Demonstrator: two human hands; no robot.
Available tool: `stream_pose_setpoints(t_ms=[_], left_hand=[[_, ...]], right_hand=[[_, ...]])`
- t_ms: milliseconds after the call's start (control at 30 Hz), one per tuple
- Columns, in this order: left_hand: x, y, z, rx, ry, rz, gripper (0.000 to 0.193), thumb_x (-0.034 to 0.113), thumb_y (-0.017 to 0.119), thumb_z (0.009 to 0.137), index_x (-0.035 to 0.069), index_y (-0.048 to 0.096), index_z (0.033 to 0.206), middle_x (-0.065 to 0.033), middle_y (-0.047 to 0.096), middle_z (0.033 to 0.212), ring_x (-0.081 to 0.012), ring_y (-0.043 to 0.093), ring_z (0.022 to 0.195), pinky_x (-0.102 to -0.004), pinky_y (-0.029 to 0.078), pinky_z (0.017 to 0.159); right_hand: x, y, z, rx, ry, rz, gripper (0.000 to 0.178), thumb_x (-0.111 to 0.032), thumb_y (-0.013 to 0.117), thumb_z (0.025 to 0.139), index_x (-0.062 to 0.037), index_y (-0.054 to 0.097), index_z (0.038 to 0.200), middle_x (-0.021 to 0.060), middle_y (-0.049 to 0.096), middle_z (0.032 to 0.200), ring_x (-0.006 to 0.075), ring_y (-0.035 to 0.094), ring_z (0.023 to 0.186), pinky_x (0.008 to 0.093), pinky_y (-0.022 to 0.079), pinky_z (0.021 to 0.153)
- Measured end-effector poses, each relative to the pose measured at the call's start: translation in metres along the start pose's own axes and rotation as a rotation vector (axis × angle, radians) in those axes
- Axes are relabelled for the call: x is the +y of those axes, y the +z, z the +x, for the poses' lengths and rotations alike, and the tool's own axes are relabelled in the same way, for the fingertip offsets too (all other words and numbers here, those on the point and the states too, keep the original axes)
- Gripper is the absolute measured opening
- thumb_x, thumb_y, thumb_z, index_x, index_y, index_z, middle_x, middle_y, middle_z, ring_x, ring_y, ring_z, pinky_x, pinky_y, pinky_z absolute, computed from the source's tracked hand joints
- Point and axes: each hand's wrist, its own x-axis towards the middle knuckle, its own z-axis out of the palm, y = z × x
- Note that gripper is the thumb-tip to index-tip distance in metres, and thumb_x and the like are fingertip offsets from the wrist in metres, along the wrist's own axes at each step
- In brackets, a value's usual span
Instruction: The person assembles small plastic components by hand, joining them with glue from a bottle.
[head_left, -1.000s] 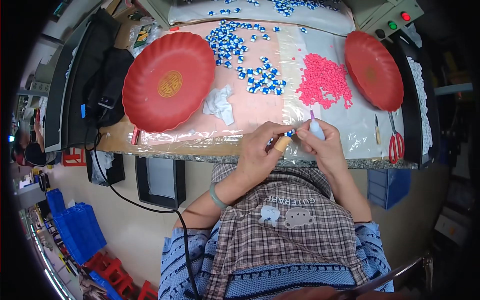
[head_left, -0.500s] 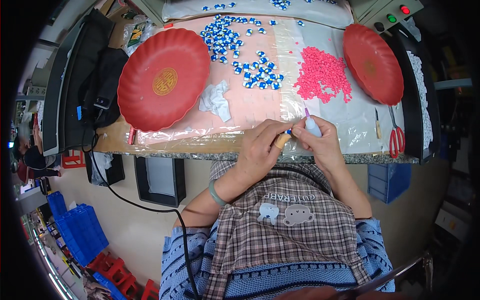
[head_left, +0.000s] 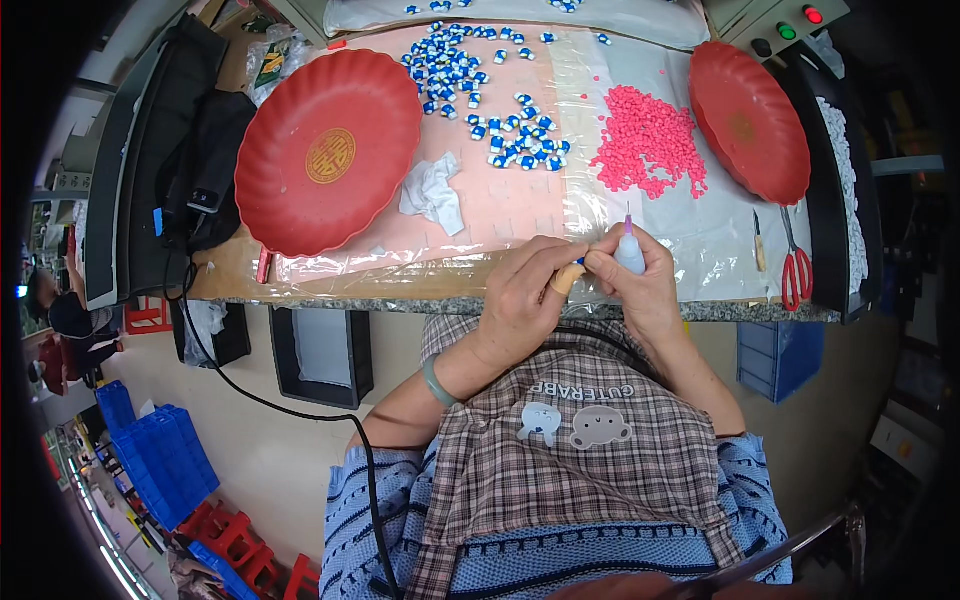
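My left hand point(head_left: 515, 295) pinches a small blue piece point(head_left: 581, 262) near the table's front edge. It is mostly hidden by the fingertips and looks like the blue-and-white pieces beyond. A tan finger cot covers one finger of this hand. In my right hand point(head_left: 648, 295) is a small squeeze bottle point(head_left: 630, 256) with a purple needle tip, pointing away from me. The right thumb and fingertips meet the left ones at the blue piece. Past the bottle lies a heap of tiny pink pieces point(head_left: 650, 145); several blue-and-white pieces point(head_left: 445, 75) spread to its left.
A large red scalloped tray point(head_left: 290, 185) stands at left, another red tray point(head_left: 740, 115) at right. A crumpled white tissue point(head_left: 432, 195) lies between. Red-handled scissors point(head_left: 797, 275) and a thin wooden-handled tool point(head_left: 759, 250) lie at right. A black cable point(head_left: 290, 414) hangs at left.
The bottle's needle tip has swung slightly right and now stands more upright, away from the blue piece. Both hands stay together in almost the same place.
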Motion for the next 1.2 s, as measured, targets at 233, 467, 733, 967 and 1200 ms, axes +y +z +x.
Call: stream_pose_setpoints(t_ms=[233,467,733,967,1200], left_hand=[[0.001,-0.006,0.004,-0.034,-0.025,-0.034,0.026,-0.005,0.067,0.079,0.0,0.065,0.104,-0.0152,0.066,0.094,-0.0285,0.067,0.082,-0.0336,0.055,0.07],[-0.001,-0.012,0.005,-0.046,-0.027,-0.019,0.025,-0.005,0.065,0.08,-0.001,0.065,0.105,-0.015,0.066,0.094,-0.0271,0.067,0.082,-0.0315,0.054,0.068],[0.001,-0.026,0.013,-0.093,-0.696,-1.029,0.021,0.012,0.054,0.096,0.003,0.056,0.116,-0.0085,0.064,0.095,-0.0092,0.05,0.064,-0.018,0.035,0.053],[-0.019,-0.056,0.048,-0.058,-0.662,-0.556,0.013,0.016,0.058,0.095,0.004,0.062,0.095,-0.0054,0.062,0.087,-0.0112,0.053,0.068,-0.0218,0.038,0.052],[-0.048,-0.051,0.066,0.042,0.014,0.564,0.025,0.013,0.074,0.077,0.001,0.063,0.097,-0.0158,0.062,0.086,-0.0303,0.063,0.077,-0.0393,0.05,0.064]], right_hand=[[-0.005,0.001,0.005,-0.031,0.041,0.068,0.021,-0.003,0.073,0.084,-0.008,0.057,0.095,-0.0016,0.059,0.075,0.0029,0.047,0.057,0.0167,0.033,0.049],[-0.003,0.006,0.008,-0.038,-0.048,-0.008,0.024,-0.003,0.074,0.083,-0.0082,0.055,0.097,-0.0031,0.055,0.078,0.0025,0.047,0.059,0.0168,0.034,0.049],[-0.016,-0.005,0.005,-0.115,0.013,0.126,0.013,-0.012,0.065,0.092,-0.0068,0.055,0.098,-0.0023,0.053,0.077,0.0039,0.043,0.057,0.0187,0.029,0.049],[-0.015,-0.017,0.007,-0.121,0.013,0.141,0.012,-0.015,0.065,0.093,-0.0074,0.056,0.096,-0.0015,0.053,0.075,0.0052,0.044,0.059,0.0193,0.029,0.05],[-0.012,-0.01,0.007,-0.094,0.013,0.074,0.01,-0.013,0.064,0.093,-0.0074,0.055,0.096,-0.0019,0.052,0.075,0.0048,0.043,0.059,0.0191,0.031,0.051]])
